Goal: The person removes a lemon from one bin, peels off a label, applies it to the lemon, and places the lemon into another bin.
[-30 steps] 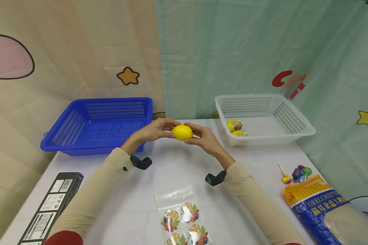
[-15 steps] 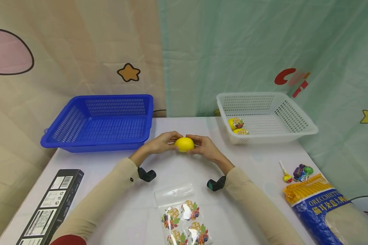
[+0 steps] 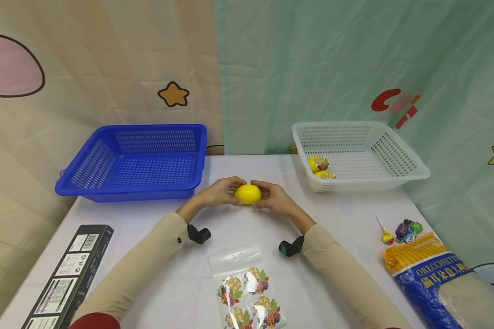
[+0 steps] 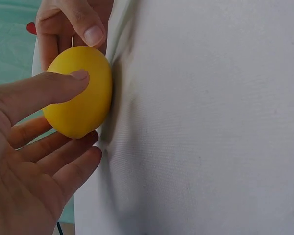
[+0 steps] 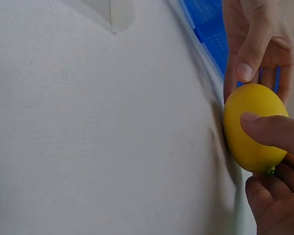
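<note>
A yellow lemon (image 3: 248, 194) is held between both hands, low over the white table. My left hand (image 3: 222, 192) holds one end, its thumb (image 4: 63, 88) across the lemon's side and the other fingers behind it. From the opposite end my right hand (image 3: 276, 199) grips it, thumb (image 5: 269, 129) on the near side. A small green bit shows at the lemon's right end (image 5: 270, 171) in the right wrist view. The lemon's far side is hidden. Nearer the body lies a clear bag of fruit-print stickers (image 3: 249, 292).
A blue basket (image 3: 148, 194) stands at the back left. At the back right, a white basket (image 3: 370, 183) holds two stickered lemons (image 3: 319, 164). On the right lie a lollipop (image 3: 387, 236), wrapped candies (image 3: 407, 230) and a pasta bag (image 3: 436, 278). A black box (image 3: 70, 274) lies left.
Both hands have brought the lemon down and slightly toward the body, closer to the table. Over the last half second hands and lemon have barely moved.
</note>
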`<state>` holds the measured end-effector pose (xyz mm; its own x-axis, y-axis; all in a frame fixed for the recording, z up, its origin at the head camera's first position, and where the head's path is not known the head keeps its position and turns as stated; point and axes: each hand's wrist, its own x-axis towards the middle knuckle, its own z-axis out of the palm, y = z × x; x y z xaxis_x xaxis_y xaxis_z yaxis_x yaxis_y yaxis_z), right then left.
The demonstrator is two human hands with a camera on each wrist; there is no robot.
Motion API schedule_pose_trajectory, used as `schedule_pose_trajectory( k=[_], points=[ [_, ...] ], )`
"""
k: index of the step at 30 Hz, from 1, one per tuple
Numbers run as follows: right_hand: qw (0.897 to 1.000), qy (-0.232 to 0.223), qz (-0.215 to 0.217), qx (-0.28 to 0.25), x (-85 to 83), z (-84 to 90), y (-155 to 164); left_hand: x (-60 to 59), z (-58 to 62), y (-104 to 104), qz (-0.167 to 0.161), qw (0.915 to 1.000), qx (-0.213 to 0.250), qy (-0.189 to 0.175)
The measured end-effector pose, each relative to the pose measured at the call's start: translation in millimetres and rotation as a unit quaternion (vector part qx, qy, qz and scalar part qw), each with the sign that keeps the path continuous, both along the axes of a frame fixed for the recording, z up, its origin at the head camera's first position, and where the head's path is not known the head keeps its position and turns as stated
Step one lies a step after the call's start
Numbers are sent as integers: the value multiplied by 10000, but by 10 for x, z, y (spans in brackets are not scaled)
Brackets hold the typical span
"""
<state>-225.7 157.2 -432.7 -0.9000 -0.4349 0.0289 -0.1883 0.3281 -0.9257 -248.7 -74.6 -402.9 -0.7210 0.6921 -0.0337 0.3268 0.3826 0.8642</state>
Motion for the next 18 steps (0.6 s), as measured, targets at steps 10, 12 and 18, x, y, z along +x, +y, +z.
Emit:
schedule_pose_trajectory(
  k=[10,12,18],
  points=[
    [9995,86,-189,256,222,155,211,-1,-35,36,-28,9996,-266,12],
    [9994,69,-218,261,280,171,270,-2,-37,40,-85,9994,-342,69],
    [9983,190,-268,491,478,255,362,3,-41,51,-174,9983,-523,204]
  ],
)
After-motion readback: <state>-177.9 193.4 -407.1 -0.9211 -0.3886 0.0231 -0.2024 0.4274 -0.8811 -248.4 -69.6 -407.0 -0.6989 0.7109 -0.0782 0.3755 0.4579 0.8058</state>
